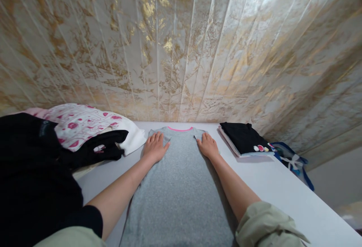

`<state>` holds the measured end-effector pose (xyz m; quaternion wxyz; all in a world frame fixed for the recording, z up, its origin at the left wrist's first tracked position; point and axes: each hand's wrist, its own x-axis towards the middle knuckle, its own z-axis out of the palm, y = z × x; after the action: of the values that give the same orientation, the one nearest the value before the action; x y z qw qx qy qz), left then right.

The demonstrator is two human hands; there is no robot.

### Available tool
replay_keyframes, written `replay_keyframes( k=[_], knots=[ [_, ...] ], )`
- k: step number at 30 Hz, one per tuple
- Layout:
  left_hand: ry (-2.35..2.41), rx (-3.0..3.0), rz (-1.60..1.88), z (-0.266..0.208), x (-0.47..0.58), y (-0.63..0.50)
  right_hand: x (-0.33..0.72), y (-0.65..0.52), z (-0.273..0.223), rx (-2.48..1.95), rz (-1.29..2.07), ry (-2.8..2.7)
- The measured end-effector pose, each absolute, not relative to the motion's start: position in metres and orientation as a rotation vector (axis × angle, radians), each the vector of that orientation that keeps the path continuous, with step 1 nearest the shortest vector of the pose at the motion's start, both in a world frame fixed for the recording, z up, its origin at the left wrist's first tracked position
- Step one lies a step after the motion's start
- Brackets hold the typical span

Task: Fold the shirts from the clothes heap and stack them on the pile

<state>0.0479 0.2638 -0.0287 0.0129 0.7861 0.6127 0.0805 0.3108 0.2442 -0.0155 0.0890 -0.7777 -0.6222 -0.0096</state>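
A grey shirt (182, 179) with a pink-edged neckline lies spread lengthwise on the white table, its collar toward the wall. My left hand (155, 147) rests flat on its left shoulder area, fingers extended. On the opposite shoulder, my right hand (208, 145) lies flat too, fingers pointing away from me. Neither hand grips the cloth. The shirt's lower end runs out of view at the bottom.
Loose clothes heap up at the left: a black garment (31, 175) and a white one with pink print (85, 120). A folded stack topped by black cloth (240, 135) sits at right. Beyond the table's right edge is a blue-trimmed clear bag (296, 166). Patterned curtain (175, 69) stands behind.
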Motion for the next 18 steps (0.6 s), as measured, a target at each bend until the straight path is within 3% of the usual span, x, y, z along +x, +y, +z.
replay_keyframes(
  k=[5, 18],
  knots=[
    [1.974, 2.36, 0.249, -0.026, 0.046, 0.279, 0.315, 0.247, -0.039, -2.347, -0.025, -1.834],
    [2.099, 2.321, 0.307, -0.027, 0.049, 0.291, 0.313, 0.247, -0.026, -2.376, 0.089, -1.873]
  ],
)
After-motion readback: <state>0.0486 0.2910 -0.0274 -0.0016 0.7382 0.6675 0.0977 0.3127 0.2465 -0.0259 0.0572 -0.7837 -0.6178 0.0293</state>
